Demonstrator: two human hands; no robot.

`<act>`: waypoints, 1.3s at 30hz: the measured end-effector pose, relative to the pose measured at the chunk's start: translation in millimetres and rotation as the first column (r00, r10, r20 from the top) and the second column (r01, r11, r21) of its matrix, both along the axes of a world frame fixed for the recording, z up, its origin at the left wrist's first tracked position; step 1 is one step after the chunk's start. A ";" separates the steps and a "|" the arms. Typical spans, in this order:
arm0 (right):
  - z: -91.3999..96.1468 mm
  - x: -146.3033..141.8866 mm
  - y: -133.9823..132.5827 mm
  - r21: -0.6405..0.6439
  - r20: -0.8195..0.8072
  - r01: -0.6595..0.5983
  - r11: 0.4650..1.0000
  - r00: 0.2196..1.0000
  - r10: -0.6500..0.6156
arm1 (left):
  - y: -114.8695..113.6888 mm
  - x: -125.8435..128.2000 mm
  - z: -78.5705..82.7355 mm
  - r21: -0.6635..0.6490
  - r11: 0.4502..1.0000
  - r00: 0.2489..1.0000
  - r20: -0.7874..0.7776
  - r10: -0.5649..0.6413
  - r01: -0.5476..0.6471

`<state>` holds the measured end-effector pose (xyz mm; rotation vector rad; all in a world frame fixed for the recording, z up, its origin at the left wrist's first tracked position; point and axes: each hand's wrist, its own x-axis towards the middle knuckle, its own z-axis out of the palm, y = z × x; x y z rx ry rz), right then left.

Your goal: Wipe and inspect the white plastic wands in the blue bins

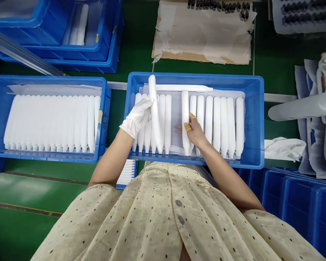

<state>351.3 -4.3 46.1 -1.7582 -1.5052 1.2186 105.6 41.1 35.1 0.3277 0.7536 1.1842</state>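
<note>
Roughly mid-tray, both hands are at work over a blue plastic tray on the green surface. Left hand, white-gloved, is closed around a white tube lifted off the row. Its long axis runs away from the person, tilted slightly, with the tapered tip down toward the near wall and the rounded end up near the far rim.

Right hand, bare, wears yellow finger cots and pinches a second white tube, whose axis also runs front to back, tip toward the person.

Other white tubes lie side by side on a translucent sheet, tips near. 1 more white tube lies crosswise along the far wall, its tip pointing right.

Left of this, a second blue tray carries a packed row of similar tubes. Stacked blue bins stand beyond it. Cardboard covered with white sheeting lies past the far rim. A dotted cream garment fills the near view.
</note>
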 end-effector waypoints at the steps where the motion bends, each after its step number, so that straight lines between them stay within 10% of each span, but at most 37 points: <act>1: -5.9 -0.8 -0.2 -0.004 0.016 0.012 1.000 1.000 -0.012 | -0.5 -1.8 -0.1 -0.001 1.000 1.000 -0.015 -0.006 0.006; 9: -24.4 -14.1 5.4 -0.013 0.268 -0.139 0.990 0.954 0.138 | 0.1 -6.0 -2.6 0.005 1.000 0.996 -0.086 0.000 0.000; 18: 4.8 -27.7 17.1 -0.093 0.673 -0.254 0.963 0.696 0.249 | 7.4 6.8 -4.4 0.040 0.995 0.988 -0.122 -0.091 0.096; 23: 19.2 -22.9 3.6 -0.059 0.061 -0.214 0.975 0.974 0.218 | 5.1 30.4 -4.0 0.107 0.976 0.968 -0.188 -0.167 0.190; 27: 9.8 -8.7 -5.2 -0.017 -0.163 -0.087 0.996 0.983 0.083 | 9.3 50.3 -10.1 0.338 0.892 0.887 -0.443 -0.131 0.300; 34: -8.2 10.3 -19.4 -0.058 0.113 -0.086 0.995 0.989 0.092 | 23.6 71.2 -29.7 0.533 0.635 0.654 -0.754 0.055 0.560; 39: 11.8 5.9 -17.6 -0.091 0.518 -0.262 0.961 0.811 0.271 | 17.2 89.4 -55.0 0.530 0.570 0.526 -0.829 0.191 0.628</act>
